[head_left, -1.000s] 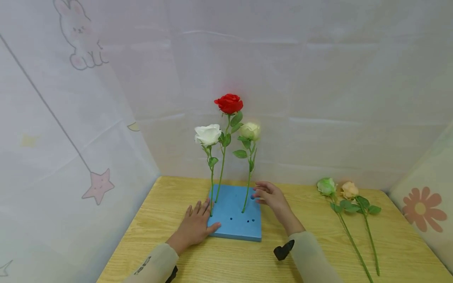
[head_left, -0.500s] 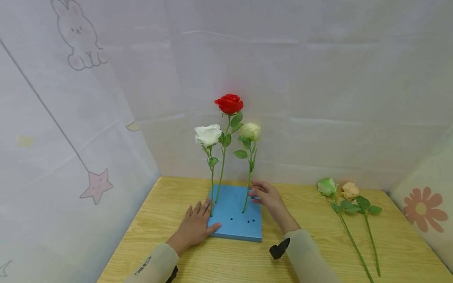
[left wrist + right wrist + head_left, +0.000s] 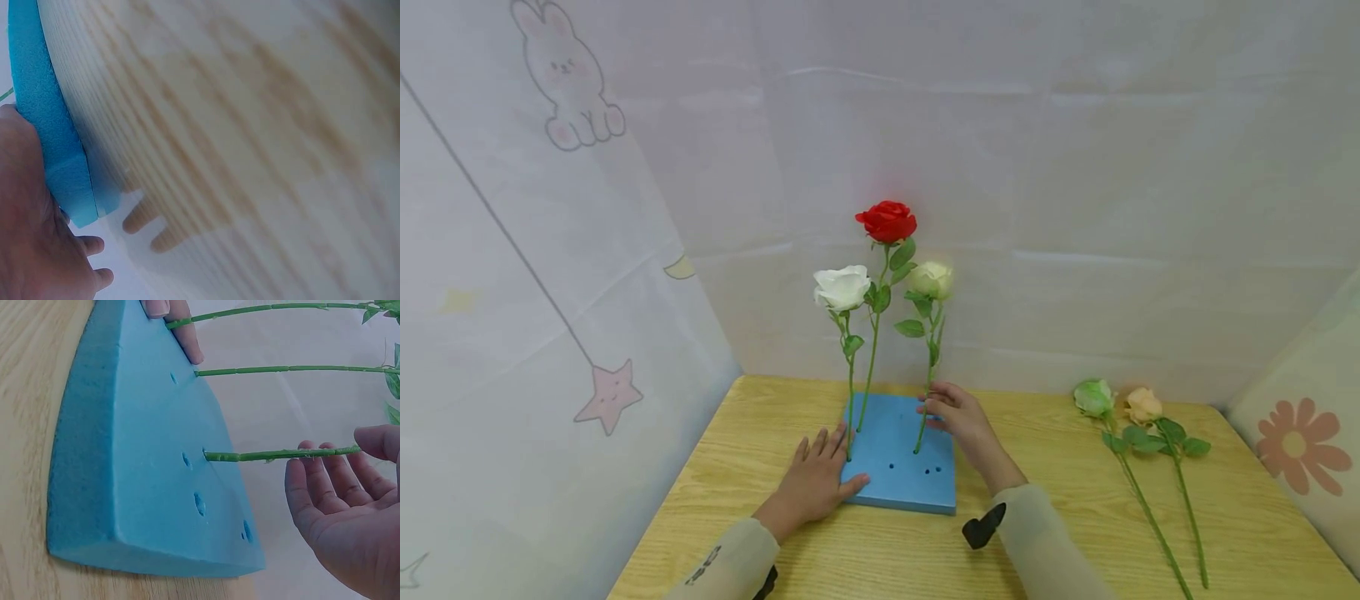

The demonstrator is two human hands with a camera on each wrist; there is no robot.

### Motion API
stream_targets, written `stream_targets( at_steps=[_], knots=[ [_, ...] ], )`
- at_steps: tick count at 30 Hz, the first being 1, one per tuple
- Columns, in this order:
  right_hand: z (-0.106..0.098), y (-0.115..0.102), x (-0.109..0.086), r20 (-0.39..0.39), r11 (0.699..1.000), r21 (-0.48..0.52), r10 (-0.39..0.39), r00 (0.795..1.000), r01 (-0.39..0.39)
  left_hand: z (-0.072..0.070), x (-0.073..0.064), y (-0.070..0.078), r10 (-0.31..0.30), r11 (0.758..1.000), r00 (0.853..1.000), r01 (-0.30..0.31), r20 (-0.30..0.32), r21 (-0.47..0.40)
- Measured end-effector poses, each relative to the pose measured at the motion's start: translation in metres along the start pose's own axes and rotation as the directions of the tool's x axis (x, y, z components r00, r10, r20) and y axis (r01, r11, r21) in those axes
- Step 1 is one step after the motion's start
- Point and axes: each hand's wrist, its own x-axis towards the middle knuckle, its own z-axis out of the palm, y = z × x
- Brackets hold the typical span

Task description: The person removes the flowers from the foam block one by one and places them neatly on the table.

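A blue foam block (image 3: 898,492) with several holes bears three upright artificial roses: a white rose (image 3: 842,288), a red rose (image 3: 887,222) and a pale yellow rose (image 3: 932,280). My left hand (image 3: 812,483) lies spread over the block's left edge, its thumb on the top face. My right hand (image 3: 966,421) is around the pale yellow rose's lower stem, fingers loosely curved. In the right wrist view the green stem (image 3: 269,454) runs between the thumb (image 3: 378,440) and the spread fingers, which do not close round it. The left wrist view shows the hand against the block's side (image 3: 50,125).
A green rose (image 3: 1093,398) and a peach rose (image 3: 1143,405) lie side by side on the right of the wooden table (image 3: 1045,450), stems toward the front. White printed cloth (image 3: 1075,208) walls the table at the back and both sides.
My right hand has moved left from the block's right edge to the pale yellow rose's stem. My left hand stays on the block, and the roses hold their places.
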Motion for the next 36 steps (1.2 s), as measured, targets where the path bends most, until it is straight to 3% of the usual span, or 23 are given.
stream_targets(
  at_steps=[20, 36],
  knots=[
    [0.0073, 0.0059, 0.0027, 0.021, 0.999, 0.036, -0.021, 1.0, 0.02, 0.0015, -0.0018, -0.001, 0.019, 1.0, 1.0, -0.019, -0.025, -0.002],
    [0.0082, -0.0025, -0.0019, -0.026, 0.998, 0.035, -0.044, 0.999, 0.044, -0.0067, -0.0047, 0.0034, 0.023, 0.999, 0.999, -0.024, -0.024, -0.03]
  ],
)
